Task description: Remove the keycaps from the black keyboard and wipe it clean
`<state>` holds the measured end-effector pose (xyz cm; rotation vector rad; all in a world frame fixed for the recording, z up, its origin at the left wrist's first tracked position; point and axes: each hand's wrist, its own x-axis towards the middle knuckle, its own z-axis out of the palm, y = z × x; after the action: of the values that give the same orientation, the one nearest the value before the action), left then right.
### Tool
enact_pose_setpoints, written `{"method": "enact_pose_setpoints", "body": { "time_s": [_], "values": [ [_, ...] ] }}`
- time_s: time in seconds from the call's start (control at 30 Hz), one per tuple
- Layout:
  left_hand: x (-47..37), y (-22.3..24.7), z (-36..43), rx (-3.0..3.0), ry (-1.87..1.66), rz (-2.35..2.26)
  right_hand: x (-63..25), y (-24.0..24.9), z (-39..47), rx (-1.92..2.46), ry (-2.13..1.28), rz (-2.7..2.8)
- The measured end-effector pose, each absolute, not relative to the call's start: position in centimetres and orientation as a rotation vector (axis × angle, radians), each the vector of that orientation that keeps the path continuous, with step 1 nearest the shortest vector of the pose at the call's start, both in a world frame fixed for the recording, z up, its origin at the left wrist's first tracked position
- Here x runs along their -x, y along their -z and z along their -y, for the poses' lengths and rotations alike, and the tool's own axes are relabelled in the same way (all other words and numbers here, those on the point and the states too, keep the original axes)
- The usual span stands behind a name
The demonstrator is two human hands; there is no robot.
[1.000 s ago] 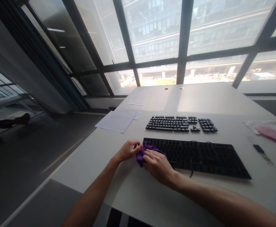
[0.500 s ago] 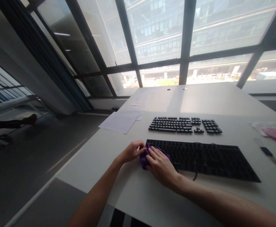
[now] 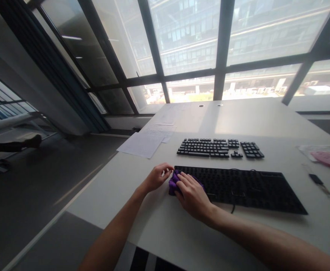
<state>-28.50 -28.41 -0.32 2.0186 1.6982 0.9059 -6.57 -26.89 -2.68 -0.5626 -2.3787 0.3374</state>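
A black keyboard base (image 3: 255,188) without its keycaps lies on the white table. Over its left end my right hand (image 3: 191,192) presses down on a soft purple lump that looks like cleaning gel (image 3: 174,183). The fingers lie bent across it and part of the gel bulges out past the base's left edge. My left hand (image 3: 156,177) is at the upper left corner of the base, thumb and forefinger tips pinched close together beside the gel. Whatever is between those tips is too small to make out.
Behind the base sit the loose black keycaps (image 3: 204,146), laid out in keyboard order. Paper sheets (image 3: 139,145) rest at the table's left edge. To the right are a small dark-handled tool (image 3: 317,179) and a pink object (image 3: 327,158) on clear plastic. A cable (image 3: 233,208) shows below the base.
My left fingertips have shifted up slightly, off the gel to the base's corner. The gel's lower left bulge has drawn up and looks smaller. My right hand stays on it.
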Motion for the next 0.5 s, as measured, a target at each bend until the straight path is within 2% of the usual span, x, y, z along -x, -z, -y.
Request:
{"method": "enact_pose_setpoints", "body": {
  "time_s": [0.5],
  "values": [
    [28.48, 0.10, 28.59, -2.046, -0.863, -1.703, 6.61, 2.78, 26.55, 0.613, -0.372, 2.343]
  ]
}}
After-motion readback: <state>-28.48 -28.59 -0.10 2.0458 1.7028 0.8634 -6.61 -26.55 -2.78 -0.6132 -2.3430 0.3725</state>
